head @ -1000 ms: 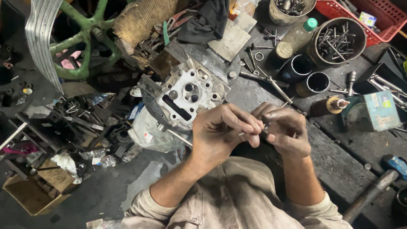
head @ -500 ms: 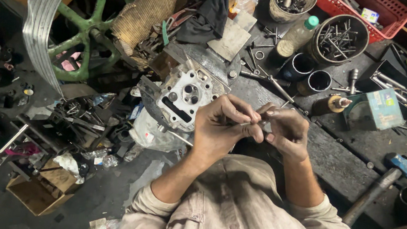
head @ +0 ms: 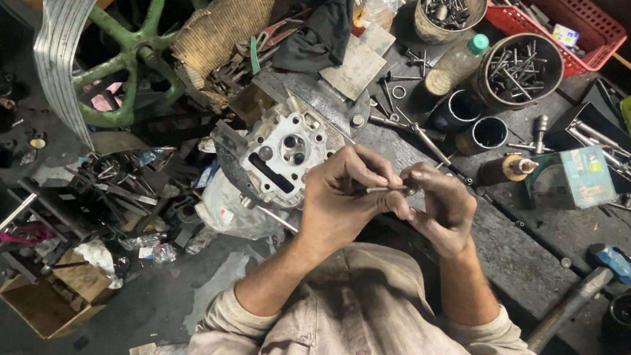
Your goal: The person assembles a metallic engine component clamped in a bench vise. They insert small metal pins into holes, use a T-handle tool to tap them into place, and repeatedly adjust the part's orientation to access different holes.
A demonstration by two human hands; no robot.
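Left hand (head: 348,199) and right hand (head: 442,211) pinch a thin metal rod (head: 389,189) beside the cylinder head (head: 283,152).

Bench layout, seen from above the hands.

Left hand (head: 348,199) and right hand (head: 442,211) meet at centre over the workbench (head: 522,253), a thin metal pin (head: 390,189) between them. Cylinder head (head: 283,156) lies just left of the left hand, on a plastic bag (head: 233,208). Spoked wheel (head: 106,52) sits far left, behind it. Two tins of bolts (head: 519,70) stand at the back, right of centre (a bottle (head: 455,64) between them), with a basket (head: 572,21) behind. Small box (head: 570,177) lies right of the hands; hammer (head: 583,288) nearer, at right edge. Cardboard box (head: 42,302) sits low left, on the floor.
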